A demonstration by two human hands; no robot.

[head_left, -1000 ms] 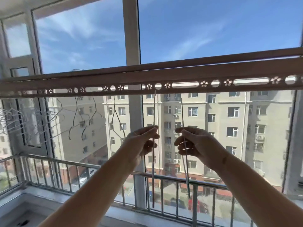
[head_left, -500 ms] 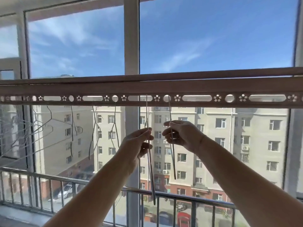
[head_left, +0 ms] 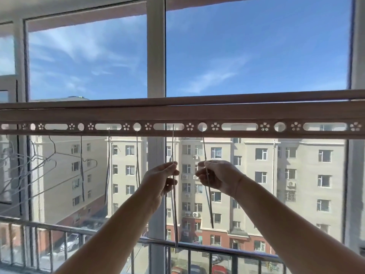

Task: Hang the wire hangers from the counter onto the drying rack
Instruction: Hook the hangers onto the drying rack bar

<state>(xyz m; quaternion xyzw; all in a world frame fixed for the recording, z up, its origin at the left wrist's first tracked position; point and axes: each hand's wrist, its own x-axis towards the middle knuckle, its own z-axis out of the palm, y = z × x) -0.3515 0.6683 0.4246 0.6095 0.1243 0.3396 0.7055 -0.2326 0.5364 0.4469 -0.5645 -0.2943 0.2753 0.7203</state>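
The drying rack's perforated bar [head_left: 237, 115] runs across the view at head height. Two thin wire hangers hang from it, seen edge-on. My left hand [head_left: 160, 180] pinches the left hanger [head_left: 174, 214], whose hook sits in a long slot of the bar. My right hand [head_left: 219, 178] pinches the right hanger [head_left: 209, 206], whose hook sits in a round hole. Several more wire hangers [head_left: 108, 171] hang from the bar to the left, the furthest ones [head_left: 29, 171] turned sideways.
Behind the rack is a large window with a white central post [head_left: 156, 56]. A metal balcony railing [head_left: 217, 252] runs along the bottom. Apartment buildings and parked cars lie outside. The counter is out of view.
The view has tilted upward, so the bar sits lower in the frame. Both hands still hold the same two hangers, now a little further apart, with the hooks seated in the bar.
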